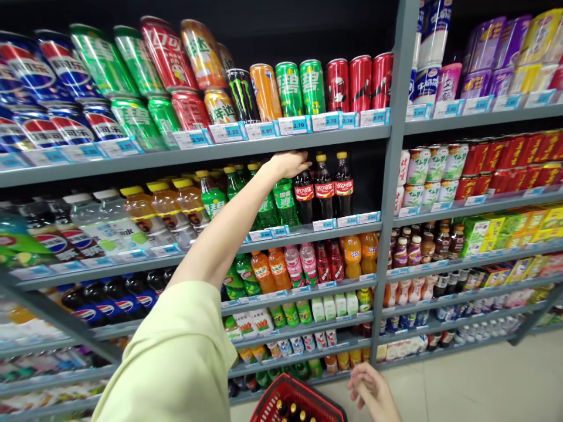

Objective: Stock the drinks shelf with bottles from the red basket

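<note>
"Red-labelled cola, leftmost of three in front on the lower shelf — is my left hand gripping it?"

"It's over the top, hiding the cap; from this far off I can't tell."

"And my right hand?"

"Loosely curled beside the basket, nothing visible in it."

"Then what suits?"

"I'd wrap the neck fully — draw it straight forward under the upper shelf, without nudging the green bottle alongside."

It's bright here, but the shelf's back is dark. The cans have shiny spots. Edges look stretched, and low drinks at left are blurry.
</note>
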`<state>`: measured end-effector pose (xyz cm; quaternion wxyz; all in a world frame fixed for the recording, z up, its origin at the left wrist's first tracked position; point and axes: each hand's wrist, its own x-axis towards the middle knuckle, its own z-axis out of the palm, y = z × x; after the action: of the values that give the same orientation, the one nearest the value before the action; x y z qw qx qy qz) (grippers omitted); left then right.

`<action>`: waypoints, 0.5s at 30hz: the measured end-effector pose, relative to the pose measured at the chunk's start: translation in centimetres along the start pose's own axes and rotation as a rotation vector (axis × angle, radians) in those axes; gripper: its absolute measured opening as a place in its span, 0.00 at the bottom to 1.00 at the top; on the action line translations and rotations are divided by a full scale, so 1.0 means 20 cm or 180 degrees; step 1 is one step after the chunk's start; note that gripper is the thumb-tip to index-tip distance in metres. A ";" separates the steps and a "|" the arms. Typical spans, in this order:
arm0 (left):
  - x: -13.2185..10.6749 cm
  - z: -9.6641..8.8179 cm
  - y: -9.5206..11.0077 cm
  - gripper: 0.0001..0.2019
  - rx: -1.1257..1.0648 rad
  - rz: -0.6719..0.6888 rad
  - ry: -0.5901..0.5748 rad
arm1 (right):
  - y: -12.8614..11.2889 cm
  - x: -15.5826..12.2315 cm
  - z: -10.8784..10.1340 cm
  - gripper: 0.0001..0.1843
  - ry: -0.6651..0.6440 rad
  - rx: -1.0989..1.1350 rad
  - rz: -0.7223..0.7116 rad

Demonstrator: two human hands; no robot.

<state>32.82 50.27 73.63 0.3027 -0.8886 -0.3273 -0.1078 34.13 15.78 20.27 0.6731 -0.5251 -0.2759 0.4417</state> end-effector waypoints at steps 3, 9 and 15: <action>0.02 0.03 -0.01 0.26 -0.0086 -0.0118 0.0036 | -0.01 0.00 -0.01 0.33 -0.0099 -0.0043 0.0136; 0.00 0.05 0.01 0.27 -0.0347 -0.0240 0.0291 | -0.01 0.00 -0.05 0.34 -0.0174 -0.0120 0.0184; -0.25 0.00 0.16 0.31 -0.0162 -0.0140 0.0673 | 0.02 -0.01 -0.05 0.38 -0.0328 -0.0250 0.0326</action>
<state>31.12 45.78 70.27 0.3104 -0.8723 -0.3102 -0.2158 34.74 15.19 19.55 0.6134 -0.5411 -0.3000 0.4908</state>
